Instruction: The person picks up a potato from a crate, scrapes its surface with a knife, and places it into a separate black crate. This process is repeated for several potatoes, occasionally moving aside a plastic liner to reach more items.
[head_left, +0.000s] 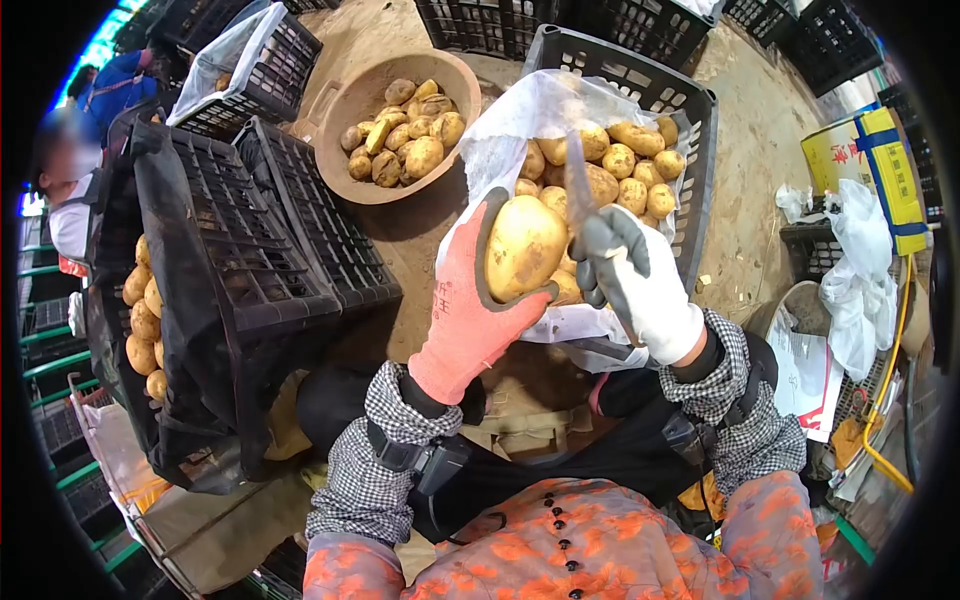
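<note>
My left hand (465,310), in a pink and grey work glove, is closed around a large potato (523,248). My right hand (630,275) wears a white and grey glove and grips a knife (579,180), its blade pointing up and away from me beside the potato. The knife's handle is mostly hidden in my fingers. Just beyond both hands stands a black plastic crate (702,150) lined with white sheeting (500,125), with several potatoes (620,160) inside.
A round tan basin (335,165) holding cut and blemished potatoes stands ahead on the left. Black crates (250,215) are stacked at my left, near potatoes (143,320) on dark cloth. A person (75,190) is at far left. Plastic bags (860,270) hang at right.
</note>
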